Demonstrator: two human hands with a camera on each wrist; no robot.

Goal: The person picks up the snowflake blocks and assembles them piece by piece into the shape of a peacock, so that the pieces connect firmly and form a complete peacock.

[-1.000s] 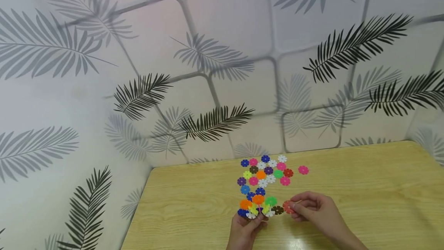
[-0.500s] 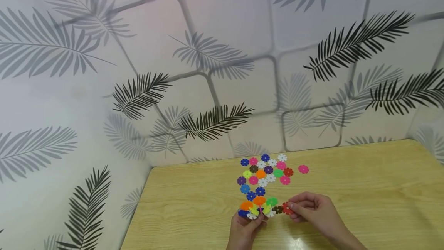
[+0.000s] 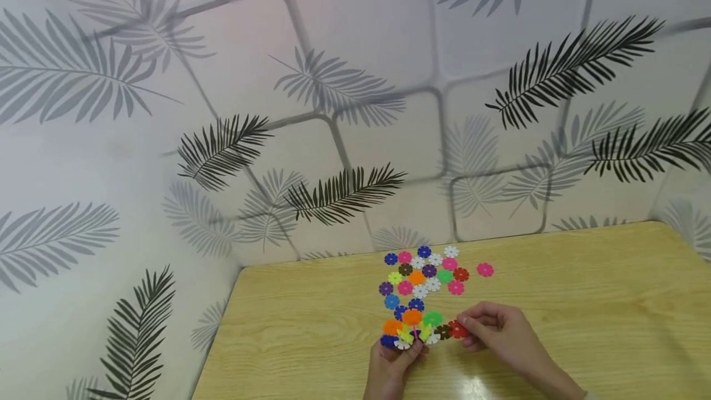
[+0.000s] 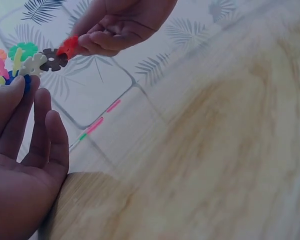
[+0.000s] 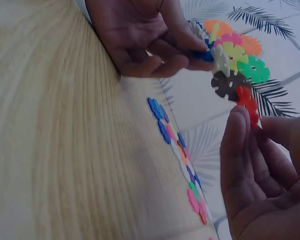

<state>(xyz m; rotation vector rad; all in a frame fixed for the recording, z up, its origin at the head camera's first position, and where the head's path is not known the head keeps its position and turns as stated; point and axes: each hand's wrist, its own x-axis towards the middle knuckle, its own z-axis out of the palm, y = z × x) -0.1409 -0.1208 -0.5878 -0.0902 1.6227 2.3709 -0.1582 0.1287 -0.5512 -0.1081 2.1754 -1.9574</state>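
My left hand [image 3: 389,366] pinches a cluster of interlocked snowflake discs by a dark blue disc [image 5: 204,55] between thumb and fingers. The cluster carries orange, yellow, white, blue and pink pieces, plus a green disc [image 5: 253,69]. On its right side a brown disc [image 5: 229,85] joins a white one [image 4: 34,65]. My right hand [image 3: 502,332] pinches a red snowflake disc [image 5: 248,106] between thumb and fingertips. The red disc meets the brown disc's edge; whether their slots are fully engaged I cannot tell.
Several loose snowflake discs in many colours lie flat on the wooden table [image 3: 311,320] beyond my hands. One pink disc [image 3: 485,270] sits apart on their right. A leaf-patterned wall [image 3: 355,141] rises behind the table's back edge.
The red disc has turned and shifted slightly left and up against the brown disc, with my right hand following it. My left hand keeps its hold on the cluster.
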